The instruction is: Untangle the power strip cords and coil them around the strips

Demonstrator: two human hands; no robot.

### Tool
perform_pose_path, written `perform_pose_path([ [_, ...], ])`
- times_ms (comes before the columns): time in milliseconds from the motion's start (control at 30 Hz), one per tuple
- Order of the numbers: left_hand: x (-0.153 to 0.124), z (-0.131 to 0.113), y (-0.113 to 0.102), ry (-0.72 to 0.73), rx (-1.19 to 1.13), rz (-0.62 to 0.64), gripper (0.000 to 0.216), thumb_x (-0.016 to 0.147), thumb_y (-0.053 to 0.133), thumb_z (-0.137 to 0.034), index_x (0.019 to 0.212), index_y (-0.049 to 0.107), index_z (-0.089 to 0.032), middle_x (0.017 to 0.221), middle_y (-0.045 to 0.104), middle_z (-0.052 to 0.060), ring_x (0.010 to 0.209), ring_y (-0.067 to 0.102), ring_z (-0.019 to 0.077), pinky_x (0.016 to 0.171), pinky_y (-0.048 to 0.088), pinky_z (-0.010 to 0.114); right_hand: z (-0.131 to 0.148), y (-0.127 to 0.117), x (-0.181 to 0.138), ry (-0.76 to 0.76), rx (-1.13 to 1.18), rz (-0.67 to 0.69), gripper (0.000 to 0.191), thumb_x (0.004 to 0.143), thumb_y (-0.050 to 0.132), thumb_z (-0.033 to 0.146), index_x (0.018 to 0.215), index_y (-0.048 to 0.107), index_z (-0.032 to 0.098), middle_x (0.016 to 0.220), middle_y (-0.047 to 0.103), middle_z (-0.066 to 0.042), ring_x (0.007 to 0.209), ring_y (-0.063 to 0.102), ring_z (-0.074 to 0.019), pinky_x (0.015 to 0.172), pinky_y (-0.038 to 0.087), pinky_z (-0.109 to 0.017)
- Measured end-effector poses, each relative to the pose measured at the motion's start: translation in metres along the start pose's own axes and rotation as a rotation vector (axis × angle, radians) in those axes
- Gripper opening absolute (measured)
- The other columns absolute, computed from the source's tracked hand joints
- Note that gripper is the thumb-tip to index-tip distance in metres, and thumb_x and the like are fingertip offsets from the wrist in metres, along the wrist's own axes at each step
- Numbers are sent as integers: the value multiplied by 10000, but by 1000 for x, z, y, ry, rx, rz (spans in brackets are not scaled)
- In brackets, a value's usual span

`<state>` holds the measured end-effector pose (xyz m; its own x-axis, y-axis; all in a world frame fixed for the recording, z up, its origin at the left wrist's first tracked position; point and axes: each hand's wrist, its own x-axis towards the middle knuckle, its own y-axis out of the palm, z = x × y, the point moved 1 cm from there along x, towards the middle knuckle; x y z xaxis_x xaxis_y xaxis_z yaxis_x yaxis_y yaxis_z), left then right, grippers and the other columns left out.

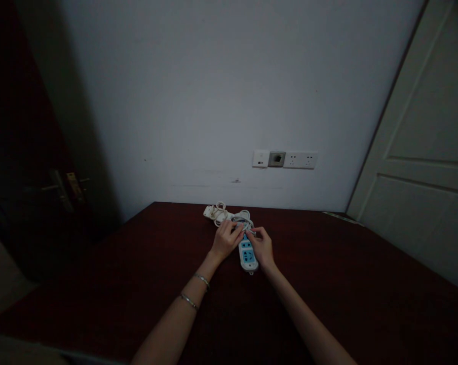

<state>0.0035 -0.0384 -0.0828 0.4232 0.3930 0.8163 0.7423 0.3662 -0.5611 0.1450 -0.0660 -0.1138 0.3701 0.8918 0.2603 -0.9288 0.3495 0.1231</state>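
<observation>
A dim room, seen from above a dark red-brown table (138, 284) pushed against a pale wall. Two bare forearms reach forward to the far middle of the table. Between the hands lies a white and blue power strip (247, 256), its long axis running away from the person, near end pointing back toward them. The left hand (226, 238) rests beside the strip's far end, fingers curled over the bundled white cord (242, 219) coiled just beyond it. The right hand (262, 247) lies along the strip's right edge, fingertips pinching the cord where it meets the strip. Both hands are equally close. A second small white plug (210, 211) lies farther back. Wall sockets (299, 159) sit above.
</observation>
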Motion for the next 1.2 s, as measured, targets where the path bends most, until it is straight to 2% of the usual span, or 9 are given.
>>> perform_pose_path([
  [167,0,1,-1,1,59,37,301,864,451,-353,1057,634,-211,906,576,119,902,524,234,840,443,408,3,-4,-1,-22,-67,-7,420,605,673,544,787,513,200,518,583,15,452,543,-149,422,394,-217],
  [400,0,0,0,153,214,-150,270,865,477,-287,1057,611,-153,871,552,100,827,523,191,731,489,335,18,-2,-6,-113,-148,-4,398,663,618,556,794,525,192,514,565,17,452,524,-140,402,360,-201],
  [700,3,-5,-2,242,292,-179,260,844,512,-248,1060,607,-138,831,568,92,798,529,193,715,485,344,18,-3,-7,-118,-143,0,319,696,611,490,773,501,201,513,559,24,451,526,-142,406,374,-205],
  [900,2,-3,1,252,301,-134,239,863,474,-248,1029,613,-147,802,590,80,802,562,189,778,488,369,15,-4,-5,-78,-149,-2,316,671,629,480,736,498,200,500,553,26,448,524,-146,407,379,-213],
  [1067,1,-2,3,281,309,-147,220,855,484,-243,992,623,-141,782,600,73,846,584,194,866,479,388,16,-5,-6,-75,-189,0,344,641,631,513,726,533,195,490,563,15,440,524,-151,397,367,-218],
  [1200,1,-3,2,277,303,-138,200,853,481,-227,959,623,-134,752,591,67,839,590,188,877,483,374,19,-6,-7,-91,-224,-8,367,627,629,539,716,550,191,487,573,8,436,522,-151,400,362,-220],
])
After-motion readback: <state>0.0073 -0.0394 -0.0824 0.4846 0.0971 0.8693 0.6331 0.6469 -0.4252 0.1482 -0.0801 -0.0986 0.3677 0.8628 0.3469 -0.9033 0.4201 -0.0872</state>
